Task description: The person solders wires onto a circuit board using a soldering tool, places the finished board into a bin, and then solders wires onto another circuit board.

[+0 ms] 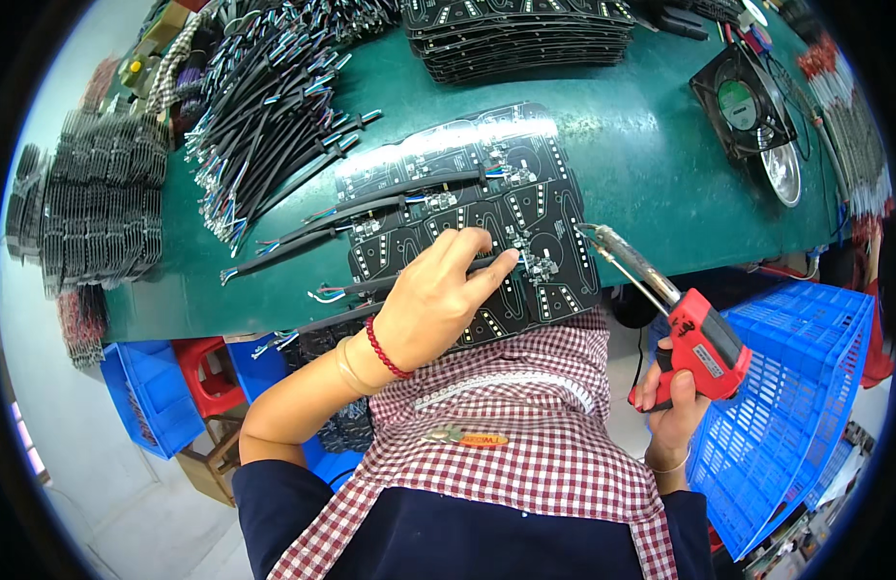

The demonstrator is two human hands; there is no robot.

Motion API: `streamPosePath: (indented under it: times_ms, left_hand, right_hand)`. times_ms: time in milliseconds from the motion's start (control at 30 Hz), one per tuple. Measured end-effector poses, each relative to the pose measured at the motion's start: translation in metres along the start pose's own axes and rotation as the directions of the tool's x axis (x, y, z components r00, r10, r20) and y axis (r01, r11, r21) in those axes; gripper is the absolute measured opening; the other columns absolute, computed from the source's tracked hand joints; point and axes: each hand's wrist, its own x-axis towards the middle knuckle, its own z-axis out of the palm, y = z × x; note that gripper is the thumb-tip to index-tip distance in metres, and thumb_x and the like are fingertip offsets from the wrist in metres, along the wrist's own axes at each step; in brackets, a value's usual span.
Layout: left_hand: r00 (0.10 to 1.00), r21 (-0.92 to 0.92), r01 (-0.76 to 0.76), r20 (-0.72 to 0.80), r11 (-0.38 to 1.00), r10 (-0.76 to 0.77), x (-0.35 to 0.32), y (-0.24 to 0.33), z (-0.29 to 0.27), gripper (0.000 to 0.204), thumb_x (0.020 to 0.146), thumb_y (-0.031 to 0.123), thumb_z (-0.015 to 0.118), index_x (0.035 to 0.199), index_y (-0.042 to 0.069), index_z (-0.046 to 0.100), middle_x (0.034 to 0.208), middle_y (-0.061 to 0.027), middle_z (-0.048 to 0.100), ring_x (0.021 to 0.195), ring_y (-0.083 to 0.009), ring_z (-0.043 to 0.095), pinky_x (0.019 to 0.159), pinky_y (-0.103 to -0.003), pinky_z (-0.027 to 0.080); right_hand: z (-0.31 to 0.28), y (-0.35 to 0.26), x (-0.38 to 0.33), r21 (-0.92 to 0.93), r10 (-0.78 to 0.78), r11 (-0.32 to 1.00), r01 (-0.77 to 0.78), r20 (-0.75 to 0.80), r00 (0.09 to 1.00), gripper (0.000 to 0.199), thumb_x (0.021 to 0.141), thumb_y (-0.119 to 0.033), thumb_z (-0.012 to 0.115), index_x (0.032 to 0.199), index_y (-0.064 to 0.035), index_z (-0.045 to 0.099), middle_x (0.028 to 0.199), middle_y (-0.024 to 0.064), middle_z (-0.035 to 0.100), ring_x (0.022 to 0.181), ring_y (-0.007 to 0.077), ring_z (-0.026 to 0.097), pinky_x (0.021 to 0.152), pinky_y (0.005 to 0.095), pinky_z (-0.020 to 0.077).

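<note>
My left hand (433, 302) is closed in a pinch on a black sleeved cable (370, 287), fingertips by small metal parts on a black circuit board panel (395, 248). Several similar cables (409, 185) lie across the panel, with coloured wire ends hanging past its left side. In my right hand (672, 408) is a red soldering gun (707, 350), gripped by its handle. Its thin tip points up and left, near the panel's right edge, apart from my left hand. The wire end under my left fingertips is mostly hidden.
A heap of black cables (274, 126) lies at the back left beside stacked dark parts (104, 198). Stacked black boards (520, 43) stand at the back. On the right are a small fan (743, 101) and a metal dish (780, 174). A blue crate (786, 387) stands below the green table (651, 174).
</note>
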Motion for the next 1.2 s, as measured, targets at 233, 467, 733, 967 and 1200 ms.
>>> streamPosePath:
  times_ms: [233,467,733,967,1200]
  left_hand:
    - [0.994,-0.042,0.01,0.105,0.999,-0.005,-0.001,0.006,0.003,0.044,0.071,-0.003,0.06,0.114,0.007,0.064,0.091,-0.01,0.052,0.073,-0.021,0.058,0.058,-0.031,0.051]
    - [0.993,-0.038,0.031,0.118,0.999,-0.026,0.0,0.007,0.002,0.042,0.072,-0.002,0.061,0.113,0.006,0.064,0.088,-0.0094,0.051,0.073,-0.0207,0.058,0.059,-0.031,0.051]
    - [0.993,-0.034,0.024,0.116,0.999,-0.02,0.0,0.006,0.002,0.041,0.071,-0.002,0.062,0.112,0.005,0.064,0.088,-0.0092,0.051,0.074,-0.0203,0.058,0.06,-0.031,0.051]
    - [0.99,-0.047,0.049,0.133,0.998,-0.042,0.0,0.006,0.001,0.042,0.07,-0.003,0.063,0.111,0.005,0.064,0.089,-0.0097,0.052,0.075,-0.0209,0.059,0.061,-0.031,0.052]
    - [0.991,-0.051,0.049,0.129,0.997,-0.042,0.0,0.006,0.002,0.041,0.071,-0.002,0.063,0.111,0.005,0.064,0.088,-0.01,0.052,0.076,-0.0213,0.059,0.061,-0.031,0.052]
  right_hand:
    - [0.004,0.005,-0.004,-0.097,0.062,0.994,-0.051,0.112,0.992,0.052,0.091,-0.04,0.058,0.114,0.0062,0.048,0.061,0.009,0.053,0.045,0.012,0.047,0.042,0.025,0.0409]
    - [0.003,0.009,-0.009,-0.204,0.113,0.975,-0.084,0.134,0.984,0.05,0.091,-0.039,0.058,0.113,0.0048,0.049,0.064,0.0087,0.054,0.05,0.0124,0.049,0.047,0.0261,0.0428]
    - [0.002,0.006,-0.01,-0.206,0.105,0.976,-0.065,0.187,0.977,0.023,0.09,-0.021,0.06,0.093,0.0017,0.059,0.067,0.0047,0.057,0.058,0.0117,0.052,0.053,0.0256,0.0413]
    - [0.002,0.007,-0.01,-0.223,0.123,0.971,-0.081,0.183,0.975,0.019,0.088,-0.016,0.062,0.096,0.0018,0.059,0.072,0.004,0.058,0.061,0.0113,0.053,0.056,0.0256,0.0424]
    - [-0.003,0.009,-0.011,-0.218,0.089,0.975,-0.041,0.213,0.973,0.026,0.089,-0.014,0.06,0.109,0.0023,0.057,0.08,0.0051,0.059,0.067,0.0111,0.054,0.06,0.0265,0.0442]
